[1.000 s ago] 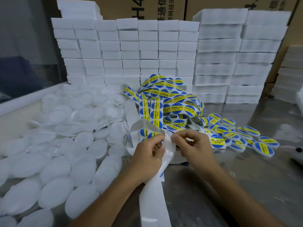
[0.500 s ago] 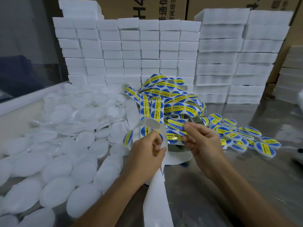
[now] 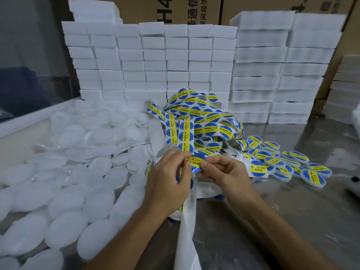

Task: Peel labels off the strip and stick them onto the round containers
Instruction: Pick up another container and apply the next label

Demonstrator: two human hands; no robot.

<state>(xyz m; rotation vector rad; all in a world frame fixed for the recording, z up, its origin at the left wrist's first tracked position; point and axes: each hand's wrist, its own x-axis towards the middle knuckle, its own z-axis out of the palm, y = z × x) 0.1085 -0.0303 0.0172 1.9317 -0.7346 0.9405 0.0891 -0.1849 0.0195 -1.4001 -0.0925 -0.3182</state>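
A tangled strip of blue-and-yellow round labels (image 3: 202,123) lies heaped in the middle of the metal table. My left hand (image 3: 167,184) grips the strip where the white backing (image 3: 187,236) trails down towards me. A single round label (image 3: 195,162) sits between both hands, and my right hand (image 3: 228,176) pinches its right edge with thumb and fingers. Plain white round containers (image 3: 64,191) cover the left side. Labelled containers (image 3: 288,162) lie in a cluster on the right.
Stacks of white foam blocks (image 3: 155,61) form a wall behind the pile, with brown cartons (image 3: 194,8) above them. A white ledge (image 3: 29,117) borders the table on the left. Bare metal table (image 3: 292,221) shows at the front right.
My right hand went up to the label heap and came back to the left hand. A round label now sits between both hands. The strip has shifted slightly in the left hand.
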